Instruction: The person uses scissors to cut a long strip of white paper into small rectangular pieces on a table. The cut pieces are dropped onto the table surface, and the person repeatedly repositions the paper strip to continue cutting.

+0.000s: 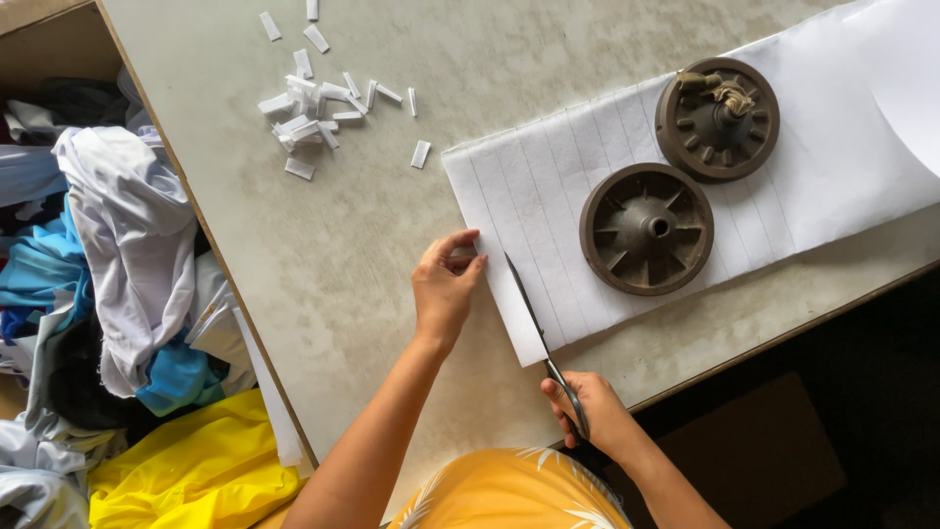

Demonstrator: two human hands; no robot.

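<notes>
A long sheet of white fabric [607, 167] marked with parallel lines lies across the grey table [343, 245]. My right hand [592, 416] grips dark scissors [543, 338], whose blades run along the line nearest the sheet's left end. My left hand [446, 284] rests on the table, fingertips holding down the narrow end strip [494, 274]. Two round dark metal wheels [646, 228] [718, 118] lie on the sheet as weights.
A heap of small cut white strips [313, 113] lies at the table's far left. Left of the table, a bin holds piled white, blue and yellow cloth [127, 323]. The table's front edge runs diagonally near my right hand.
</notes>
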